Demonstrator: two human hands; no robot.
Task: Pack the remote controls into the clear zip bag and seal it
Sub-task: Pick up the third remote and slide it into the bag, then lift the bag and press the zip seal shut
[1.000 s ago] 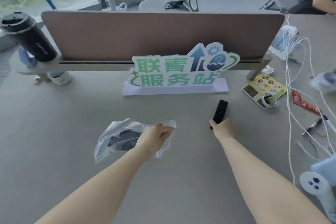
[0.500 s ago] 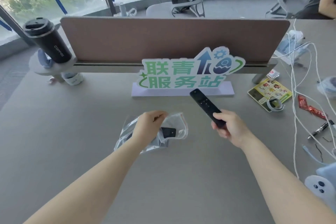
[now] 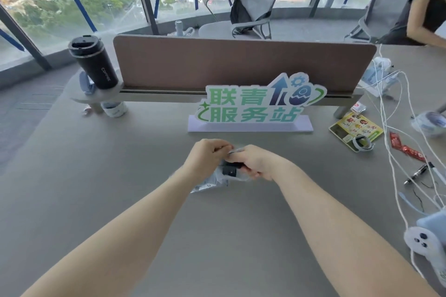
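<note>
The clear zip bag [image 3: 209,182] hangs crumpled between both hands at the middle of the grey table [image 3: 96,176]. My left hand [image 3: 205,160] pinches the bag's top edge. My right hand [image 3: 257,164] meets it from the right, closed on the bag's opening and on a black remote control [image 3: 230,168], whose dark body shows between the hands. How much of the remote is inside the bag is hidden by my fingers. A smaller dark item seen earlier in the bag is not visible.
A green-lettered sign [image 3: 251,108] stands just behind the hands before a brown divider [image 3: 241,62]. A black coffee tumbler [image 3: 94,65] sits far left. White cables [image 3: 395,152], a card [image 3: 356,130], red packet [image 3: 405,146], pens [image 3: 420,173] and a white controller [image 3: 422,241] crowd the right.
My right hand lifted the long black remote from the table and carried it left to the bag. Both hands now meet at the bag's opening.
</note>
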